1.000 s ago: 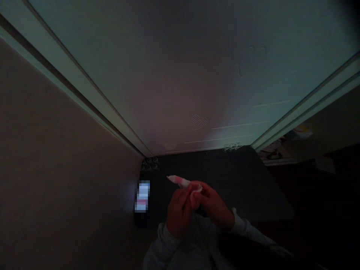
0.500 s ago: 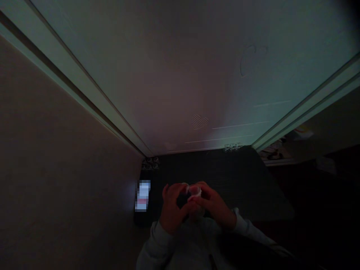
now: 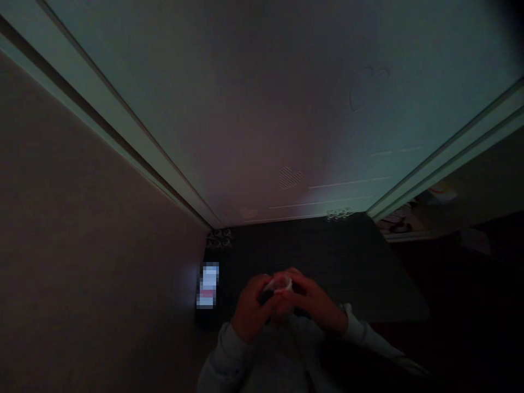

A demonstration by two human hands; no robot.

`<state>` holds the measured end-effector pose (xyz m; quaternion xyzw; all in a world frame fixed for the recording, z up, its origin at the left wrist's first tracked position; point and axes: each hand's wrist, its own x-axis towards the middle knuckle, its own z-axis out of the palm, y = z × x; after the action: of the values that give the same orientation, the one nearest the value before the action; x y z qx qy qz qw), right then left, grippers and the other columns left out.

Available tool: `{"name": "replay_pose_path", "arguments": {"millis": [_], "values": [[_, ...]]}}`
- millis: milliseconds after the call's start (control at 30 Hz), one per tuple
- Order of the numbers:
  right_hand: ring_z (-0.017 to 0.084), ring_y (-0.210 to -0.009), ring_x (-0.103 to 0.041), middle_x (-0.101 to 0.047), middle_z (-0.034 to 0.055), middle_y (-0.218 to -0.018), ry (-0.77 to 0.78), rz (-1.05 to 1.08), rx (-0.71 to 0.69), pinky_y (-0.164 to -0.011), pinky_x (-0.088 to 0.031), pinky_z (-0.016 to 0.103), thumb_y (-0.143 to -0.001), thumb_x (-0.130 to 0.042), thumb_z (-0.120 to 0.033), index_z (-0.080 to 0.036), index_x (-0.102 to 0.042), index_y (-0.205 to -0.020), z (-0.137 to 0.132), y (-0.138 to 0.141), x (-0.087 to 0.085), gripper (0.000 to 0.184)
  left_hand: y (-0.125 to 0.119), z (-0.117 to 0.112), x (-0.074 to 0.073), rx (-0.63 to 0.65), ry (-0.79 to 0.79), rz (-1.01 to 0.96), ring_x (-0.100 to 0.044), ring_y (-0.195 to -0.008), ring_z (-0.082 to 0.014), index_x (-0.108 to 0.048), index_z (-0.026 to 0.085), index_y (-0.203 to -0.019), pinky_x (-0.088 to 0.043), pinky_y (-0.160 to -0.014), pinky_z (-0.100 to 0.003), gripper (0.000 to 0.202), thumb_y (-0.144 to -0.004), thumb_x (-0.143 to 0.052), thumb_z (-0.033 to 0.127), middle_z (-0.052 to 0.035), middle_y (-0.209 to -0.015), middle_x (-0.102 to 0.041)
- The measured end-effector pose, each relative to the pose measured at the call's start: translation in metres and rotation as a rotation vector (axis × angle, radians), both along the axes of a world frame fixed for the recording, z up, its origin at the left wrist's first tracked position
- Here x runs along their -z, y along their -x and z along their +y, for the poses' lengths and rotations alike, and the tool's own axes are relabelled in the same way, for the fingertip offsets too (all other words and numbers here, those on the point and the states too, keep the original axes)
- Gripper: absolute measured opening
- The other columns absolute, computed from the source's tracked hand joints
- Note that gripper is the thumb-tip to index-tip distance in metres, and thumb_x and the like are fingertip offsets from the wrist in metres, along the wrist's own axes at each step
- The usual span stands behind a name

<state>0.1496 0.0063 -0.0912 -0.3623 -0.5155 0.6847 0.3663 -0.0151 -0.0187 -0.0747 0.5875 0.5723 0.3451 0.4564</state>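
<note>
Both hands meet low in the middle of the view, above the dark table. My right hand (image 3: 315, 300) is closed on a small whitish ring-shaped piece (image 3: 289, 284) that shows a reddish glow. Curled toward the same piece from the other side, my left hand (image 3: 250, 308) has its fingers and thumb on a pale strip at its edge. The light is too dim to tell exactly what the piece is, and fingers hide much of it.
A lit phone (image 3: 208, 286) lies at the table's left end. Small clear round pieces (image 3: 219, 238) sit in rows at the back left, with a similar clear group (image 3: 339, 214) at the back right. Behind the dark table (image 3: 347, 262) rises a pale panel (image 3: 245, 109) with heart patterns.
My left fingers have drawn in closer to the ring-shaped piece, and the raised finger has come down. Both hands have dropped slightly.
</note>
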Motion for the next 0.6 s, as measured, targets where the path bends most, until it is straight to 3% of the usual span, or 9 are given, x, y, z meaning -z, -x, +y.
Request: {"name": "replay_pose_path", "arguments": {"millis": [167, 400, 500, 600], "values": [[0.020, -0.092, -0.054, -0.052, 0.0035, -0.099, -0.010, -0.005, -0.004, -0.082, -0.044, 0.034, -0.078, -0.061, -0.032, -0.029, -0.064, -0.109, -0.001, -0.003, 0.000, 0.031, 0.000, 0.002, -0.004, 0.046, -0.054, 0.035, -0.060, -0.074, -0.0190, -0.068, 0.019, -0.086, -0.045, -0.067, -0.027, 0.016, -0.077, -0.059, 0.029, -0.0030, -0.080, -0.066], [0.022, -0.103, -0.052, -0.057, 0.0065, -0.107, -0.138, -0.096, -0.065, -0.092, -0.040, 0.038, -0.082, -0.056, -0.030, -0.026, -0.063, -0.112, 0.001, -0.005, -0.010, 0.031, -0.002, -0.002, -0.005, -0.044, -0.041, 0.109, -0.061, -0.067, -0.0170, -0.069, 0.018, -0.076, -0.045, -0.062, -0.025, 0.016, -0.079, -0.058, 0.029, -0.0015, -0.072, -0.068], [0.023, -0.104, -0.053, -0.058, 0.0069, -0.111, -0.094, -0.096, -0.063, -0.094, -0.039, 0.039, -0.084, -0.054, -0.032, -0.026, -0.059, -0.117, -0.001, -0.004, -0.011, 0.034, -0.003, -0.002, -0.007, -0.064, -0.053, 0.130, -0.058, -0.063, -0.0161, -0.068, 0.018, -0.069, -0.043, -0.059, -0.025, 0.018, -0.078, -0.058, 0.030, -0.0007, -0.066, -0.065], [0.021, -0.096, -0.056, -0.059, 0.0063, -0.110, 0.013, -0.052, -0.053, -0.084, -0.045, 0.036, -0.084, -0.052, -0.038, -0.026, -0.053, -0.122, -0.004, -0.001, -0.009, 0.041, -0.005, -0.002, -0.009, -0.064, -0.064, 0.137, -0.055, -0.059, -0.0153, -0.067, 0.018, -0.067, -0.042, -0.057, -0.025, 0.020, -0.079, -0.057, 0.031, -0.0001, -0.062, -0.061]]}}
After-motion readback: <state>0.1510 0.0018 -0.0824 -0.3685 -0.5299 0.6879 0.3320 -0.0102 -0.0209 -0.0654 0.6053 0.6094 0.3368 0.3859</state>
